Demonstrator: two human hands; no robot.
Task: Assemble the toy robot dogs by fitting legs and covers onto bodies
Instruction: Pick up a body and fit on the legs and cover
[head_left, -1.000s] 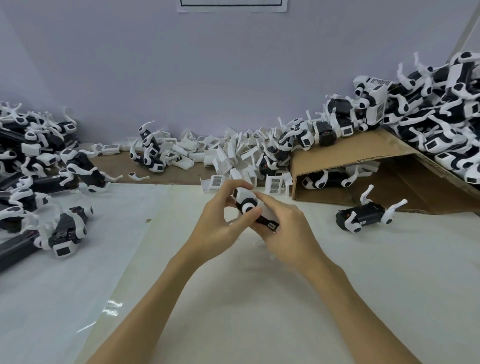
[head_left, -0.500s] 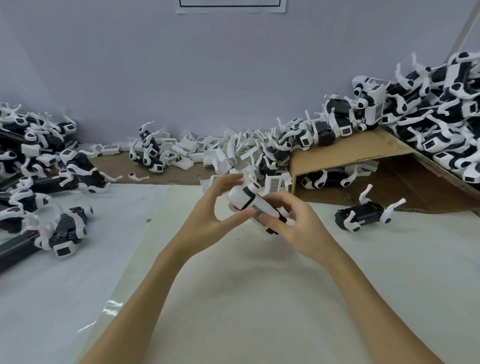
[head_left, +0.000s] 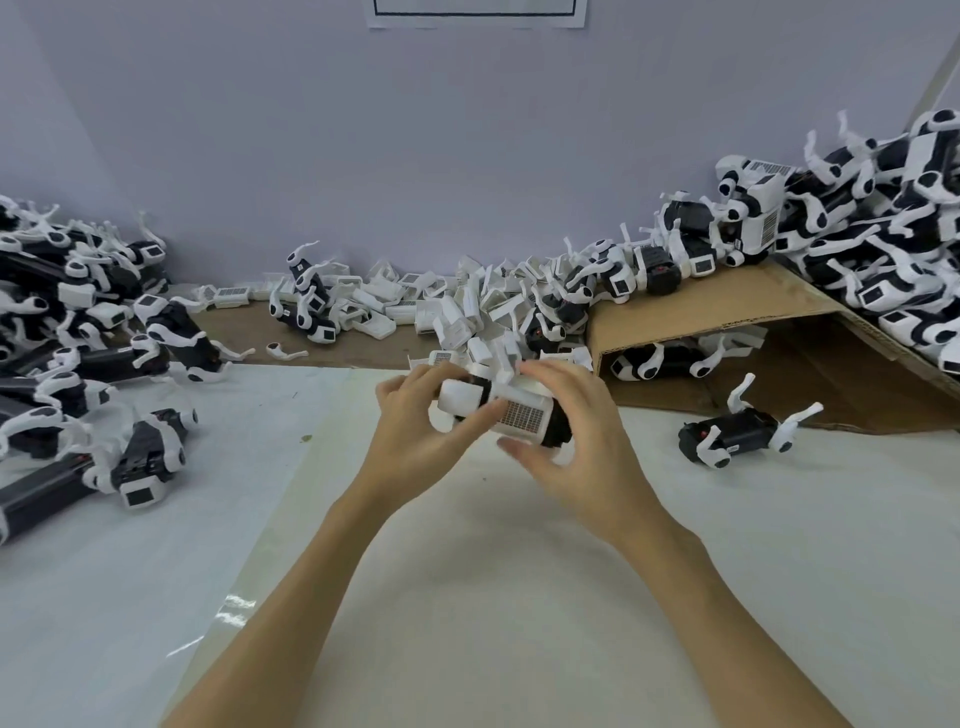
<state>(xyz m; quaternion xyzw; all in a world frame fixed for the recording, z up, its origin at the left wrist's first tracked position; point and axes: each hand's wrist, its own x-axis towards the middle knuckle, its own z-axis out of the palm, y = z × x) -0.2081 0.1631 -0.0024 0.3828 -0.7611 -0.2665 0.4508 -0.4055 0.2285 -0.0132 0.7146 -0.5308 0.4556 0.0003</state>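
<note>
Toy dog (head_left: 501, 410) turned grille-up, left hand (head_left: 415, 441) fingers pinching it, right hand (head_left: 576, 441) cupping it

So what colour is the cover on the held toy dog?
White, with a dark grid panel; head view.

A black-and-white toy dog (head_left: 501, 410), its white cover (head_left: 522, 415) printed with a fine dark grid, sits above a cream mat (head_left: 493, 571) laid over a glossy white table (head_left: 104, 597). Behind the toy dog, plain white covers (head_left: 457, 306) lie heaped on a brown strip before a pale lilac wall (head_left: 415, 156). To the toy dog's right, tan cardboard (head_left: 727, 306) carries a black-and-white pile of dogs (head_left: 883, 239), matched by a similar pile (head_left: 67, 312) on its left.
</note>
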